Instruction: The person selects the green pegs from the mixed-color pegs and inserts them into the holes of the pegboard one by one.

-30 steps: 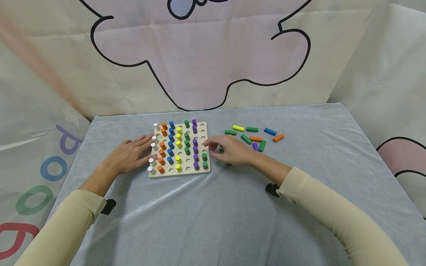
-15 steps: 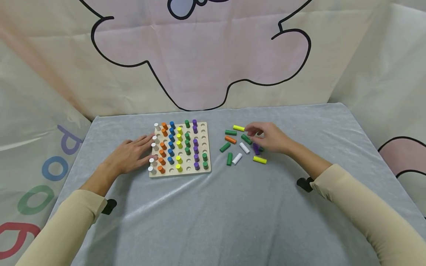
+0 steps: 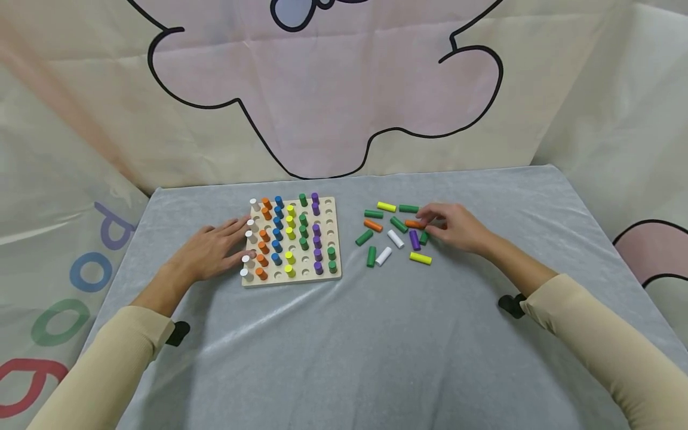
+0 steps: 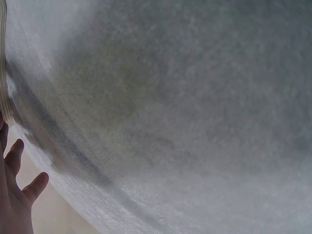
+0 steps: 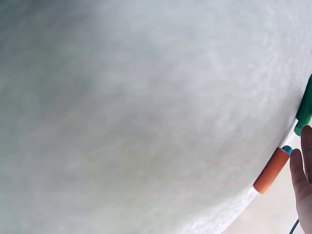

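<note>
My left hand [image 3: 215, 254] rests at the left edge of the wooden pegboard [image 3: 290, 282], fingers and thumb extended by the white pegs [image 3: 246, 275]. In the left wrist view its fingers are spread. My right hand [image 3: 457, 228] is over the right side of the loose pegs, fingertips beside an orange peg [image 3: 412, 224] and a green peg [image 3: 424, 237]. In the right wrist view, the thumb and a finger stand apart close to a blue peg [image 5: 287, 149], which lies partly behind another orange peg [image 5: 271, 170]. In the head view my hand hides those two.
Further loose pegs lie between board and right hand, among them a yellow peg [image 3: 420, 258], a purple peg [image 3: 414, 240] and a white peg [image 3: 384, 257]. A grey cloth [image 3: 349, 346] covers the table. A printed curtain [image 3: 322, 119] stands behind.
My right hand has moved right, from the board's right edge to the far side of the loose pegs, uncovering several of them. The left hand has stayed in place.
</note>
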{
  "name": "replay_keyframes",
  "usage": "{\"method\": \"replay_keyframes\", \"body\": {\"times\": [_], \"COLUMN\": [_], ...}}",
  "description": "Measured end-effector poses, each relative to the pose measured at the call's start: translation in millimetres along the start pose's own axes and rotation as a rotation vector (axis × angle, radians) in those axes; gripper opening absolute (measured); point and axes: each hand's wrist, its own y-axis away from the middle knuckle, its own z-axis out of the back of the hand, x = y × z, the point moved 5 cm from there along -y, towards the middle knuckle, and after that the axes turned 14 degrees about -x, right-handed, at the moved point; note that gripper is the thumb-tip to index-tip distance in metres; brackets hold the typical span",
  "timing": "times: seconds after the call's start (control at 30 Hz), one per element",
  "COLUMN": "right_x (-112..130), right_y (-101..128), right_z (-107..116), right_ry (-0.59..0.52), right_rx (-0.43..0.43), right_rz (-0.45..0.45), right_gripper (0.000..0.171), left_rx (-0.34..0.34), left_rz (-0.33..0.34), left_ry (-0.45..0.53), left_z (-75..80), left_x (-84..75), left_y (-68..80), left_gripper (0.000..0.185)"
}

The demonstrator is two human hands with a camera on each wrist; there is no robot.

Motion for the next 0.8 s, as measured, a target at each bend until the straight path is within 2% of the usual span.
{"method": "replay_keyframes", "body": {"times": [0.27,0.8], "right_x": [-4.5,-13.2], "right_y": [2.2,4.3], "right_z": [0.8,1.5], "right_ry": [0.031,0.102], "right_rx": [-0.014,0.034], "right_rz": [0.043,0.009], "right_gripper": [0.027,0.03], "left_rx": [0.005,0.004], "left_rz": [0.004,0.007], "left_ry": [0.008,0.014], "left_z": [0.3,0.0], "left_x": [0.3,0.7], "left_y": [0.2,0.4], "left_gripper": [0.081,0.082]}}
